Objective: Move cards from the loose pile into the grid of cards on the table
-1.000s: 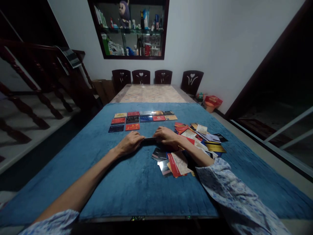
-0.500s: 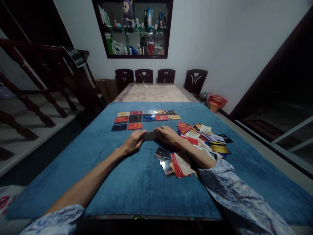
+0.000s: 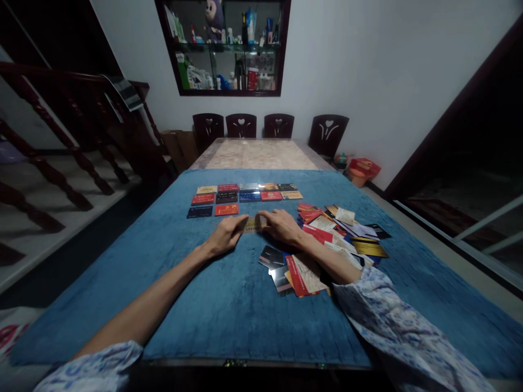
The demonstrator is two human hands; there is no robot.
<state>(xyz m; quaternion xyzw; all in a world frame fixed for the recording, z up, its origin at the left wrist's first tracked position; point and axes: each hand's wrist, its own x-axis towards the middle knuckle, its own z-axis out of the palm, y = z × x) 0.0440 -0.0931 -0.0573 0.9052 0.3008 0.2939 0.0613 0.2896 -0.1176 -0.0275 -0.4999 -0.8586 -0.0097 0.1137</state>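
Observation:
Between my two hands is a yellowish plastic card (image 3: 252,225), its ends pinched by the fingers. My left hand (image 3: 224,235) is closed on the card's left end, and my right hand (image 3: 281,226) grips the right end, hiding part of it. Just beyond lie rows of cards, with a red card (image 3: 226,209) and a dark blue card (image 3: 200,211) in the nearest row. Beside my right forearm spreads a loose heap of cards (image 3: 318,234). Closer to me is a smaller pile topped by a red and white card (image 3: 304,274).
A blue cloth (image 3: 196,316) covers the near part of the table, and the bare tabletop (image 3: 261,153) shows at the far end. Dark chairs (image 3: 241,126) line the back wall. To the left runs a wooden railing (image 3: 73,147).
The card between my hands has gone from a greyish look to a yellowish face with dark marks. Both hands stay in nearly the same place.

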